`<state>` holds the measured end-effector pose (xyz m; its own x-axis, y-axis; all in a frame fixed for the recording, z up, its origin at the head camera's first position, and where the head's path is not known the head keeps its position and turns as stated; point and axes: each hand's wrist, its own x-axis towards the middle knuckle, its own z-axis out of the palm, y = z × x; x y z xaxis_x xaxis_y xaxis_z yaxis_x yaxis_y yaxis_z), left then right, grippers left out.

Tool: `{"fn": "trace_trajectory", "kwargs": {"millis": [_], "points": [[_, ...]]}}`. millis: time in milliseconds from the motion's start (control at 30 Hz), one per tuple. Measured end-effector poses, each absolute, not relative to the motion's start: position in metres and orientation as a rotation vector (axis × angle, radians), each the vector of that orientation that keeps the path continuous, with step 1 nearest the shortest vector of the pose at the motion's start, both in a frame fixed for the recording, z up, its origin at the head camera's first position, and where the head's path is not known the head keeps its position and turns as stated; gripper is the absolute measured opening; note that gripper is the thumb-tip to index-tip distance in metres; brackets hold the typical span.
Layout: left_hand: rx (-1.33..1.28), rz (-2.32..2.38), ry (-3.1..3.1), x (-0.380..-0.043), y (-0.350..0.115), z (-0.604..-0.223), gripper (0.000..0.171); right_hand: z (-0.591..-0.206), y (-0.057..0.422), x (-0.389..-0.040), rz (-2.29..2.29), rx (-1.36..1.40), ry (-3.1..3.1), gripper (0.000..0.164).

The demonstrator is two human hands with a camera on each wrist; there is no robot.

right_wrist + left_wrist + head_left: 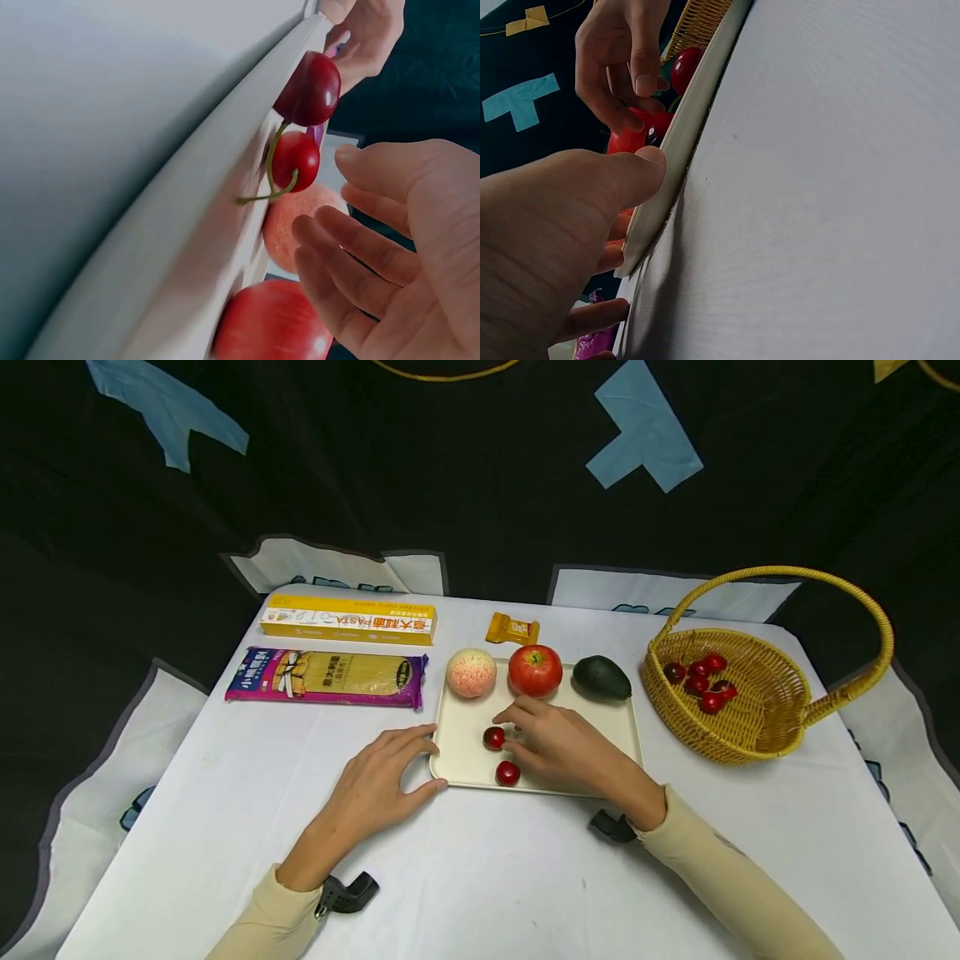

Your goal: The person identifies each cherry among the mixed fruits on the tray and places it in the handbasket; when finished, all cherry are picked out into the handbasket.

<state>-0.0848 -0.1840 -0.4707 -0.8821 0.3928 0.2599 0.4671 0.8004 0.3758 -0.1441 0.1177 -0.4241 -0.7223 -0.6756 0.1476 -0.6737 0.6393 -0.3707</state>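
A cream tray [461, 756] holds two dark red cherries near its front: one cherry [493, 738] lies behind the other cherry [507, 773]. Along the tray's back side sit a peach [471, 673], a red apple [535, 672] and a dark green avocado [601, 678]. Over the tray, my right hand [558, 739] has its thumb and fingers spread beside the rear cherry; the right wrist view shows a gap between them and the fruit. My left hand [382, 781] rests at the tray's front left corner, thumb and fingers against the rim, holding nothing. Green stems [271, 169] show on the cherries.
A yellow wicker basket [772, 731] with a tall handle stands to the right, with several cherries [697, 684] inside. A pasta box [348, 620] and a purple pasta bag [327, 678] lie at the back left. Behind the tray is a small orange-wrapped packet [512, 630].
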Motion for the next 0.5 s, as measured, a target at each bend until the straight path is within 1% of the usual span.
{"fn": "trace_trajectory", "kwargs": {"millis": [200, 500], "points": [[-0.676, -0.659, -2.819, -0.085, -0.184, -0.470, 0.047, -0.426, 0.109, -0.146, -0.619, -1.156, 2.804, 0.033], [-0.679, -0.657, -2.822, -0.085, -0.184, -0.470, 0.047, -0.428, 0.105, -0.147, -0.564, -1.136, 2.791, 0.028]]}}
